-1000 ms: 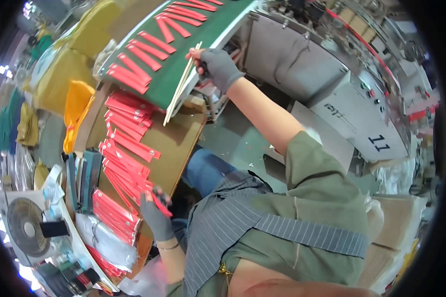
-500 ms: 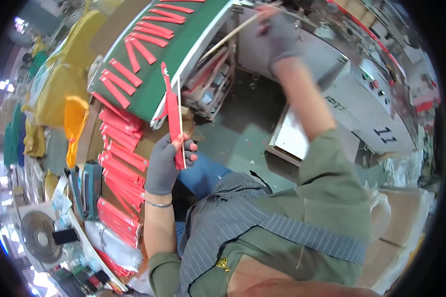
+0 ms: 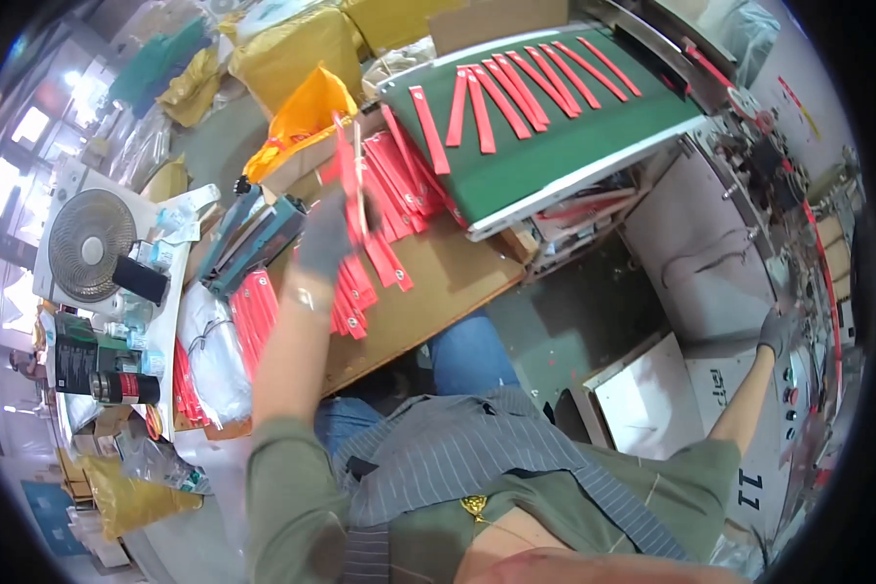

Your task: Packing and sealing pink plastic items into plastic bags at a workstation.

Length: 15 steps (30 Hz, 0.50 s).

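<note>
Lifting a flat red plastic strip (image 3: 346, 170) clenched in my gloved left hand (image 3: 326, 238) above the brown cardboard tray (image 3: 428, 292), I judge sorting underway; my right hand (image 3: 777, 331) touches the grey machine panel (image 3: 793, 389), its grip unclear, so next comes careful placement.

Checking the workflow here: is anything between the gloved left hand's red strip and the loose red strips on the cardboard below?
Nothing visible. The gloved left hand holds the flat red strip upright above the loose red strips on the brown cardboard sheet; the gap looks open.

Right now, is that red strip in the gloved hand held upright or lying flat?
Upright. The left hand grips the red strip at its lower end, so it stands on end above the strips on the brown table.
</note>
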### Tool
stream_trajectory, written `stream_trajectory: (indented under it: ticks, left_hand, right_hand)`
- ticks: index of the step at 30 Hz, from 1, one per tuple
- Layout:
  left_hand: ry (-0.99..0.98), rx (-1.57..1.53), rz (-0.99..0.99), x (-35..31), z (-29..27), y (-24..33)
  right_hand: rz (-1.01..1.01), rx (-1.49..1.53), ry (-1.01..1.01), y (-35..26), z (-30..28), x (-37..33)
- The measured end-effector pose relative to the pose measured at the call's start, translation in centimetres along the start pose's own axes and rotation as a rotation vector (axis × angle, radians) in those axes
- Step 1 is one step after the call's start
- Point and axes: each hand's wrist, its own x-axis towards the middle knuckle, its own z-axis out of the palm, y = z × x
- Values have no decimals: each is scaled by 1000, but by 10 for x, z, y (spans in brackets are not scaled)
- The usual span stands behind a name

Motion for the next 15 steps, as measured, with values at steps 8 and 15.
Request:
stream_trajectory:
  ticks: [8, 15]
  left_hand:
    - [505, 1503, 520, 92, -160, 108]
    - [735, 1326, 73, -78, -182, -65]
  right_hand:
    - [-326, 830, -167, -258, -151, -31]
    - [-675, 1232, -1026, -514, -286, -199]
